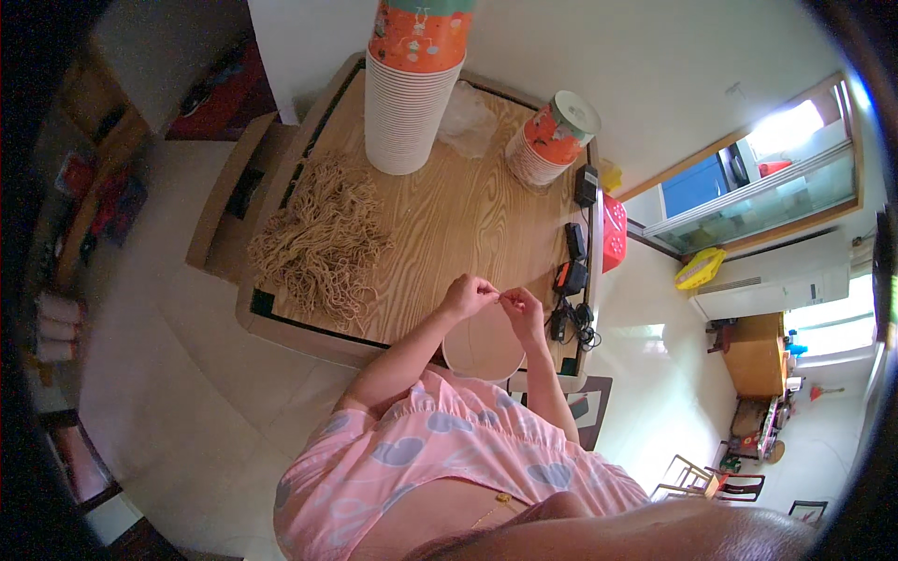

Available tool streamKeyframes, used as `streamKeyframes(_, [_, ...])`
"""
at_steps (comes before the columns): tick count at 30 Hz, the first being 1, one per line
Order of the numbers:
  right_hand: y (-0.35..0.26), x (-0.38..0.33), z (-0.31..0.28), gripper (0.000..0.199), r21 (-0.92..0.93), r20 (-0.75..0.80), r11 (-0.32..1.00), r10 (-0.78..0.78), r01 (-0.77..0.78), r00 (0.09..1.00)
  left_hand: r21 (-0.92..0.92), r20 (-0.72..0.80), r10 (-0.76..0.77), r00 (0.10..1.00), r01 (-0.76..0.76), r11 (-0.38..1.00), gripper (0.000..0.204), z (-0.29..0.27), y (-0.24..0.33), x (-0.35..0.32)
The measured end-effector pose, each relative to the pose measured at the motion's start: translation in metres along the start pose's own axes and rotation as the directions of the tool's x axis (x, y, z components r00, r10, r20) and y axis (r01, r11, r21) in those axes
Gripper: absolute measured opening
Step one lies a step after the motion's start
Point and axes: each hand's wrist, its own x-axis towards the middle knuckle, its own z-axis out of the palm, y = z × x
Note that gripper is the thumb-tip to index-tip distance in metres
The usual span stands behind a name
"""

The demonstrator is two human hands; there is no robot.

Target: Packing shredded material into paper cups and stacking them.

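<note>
My left hand [468,295] and my right hand [522,309] are held close together above a round paper bucket [482,348] at the near edge of the wooden table [449,215]. The fingertips of both hands pinch a thin tan string between them, over the bucket's rim. A large heap of tan string pieces [323,238] lies on the left half of the table, a short way from my left hand.
A tall stack of orange-and-white paper buckets [410,84] stands at the table's far side, a shorter tilted stack [552,136] to its right, with clear plastic wrap [468,120] between. Black chargers and cables [572,271] line the right edge. A red basket [613,234] sits beyond.
</note>
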Motion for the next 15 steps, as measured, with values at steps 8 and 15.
streamKeyframes(8, [0.015,0.004,0.000,0.005,-0.027,0.008,0.998,-0.048,0.048,0.999,0.006,0.005,-0.036,0.999,0.036,0.999,0.014,-0.001,0.004,-0.001])
streamKeyframes(15, [0.012,0.003,-0.002,0.006,-0.025,0.034,0.999,-0.022,0.023,0.999,-0.065,0.022,-0.092,0.996,0.093,0.994,0.013,0.002,-0.003,0.002])
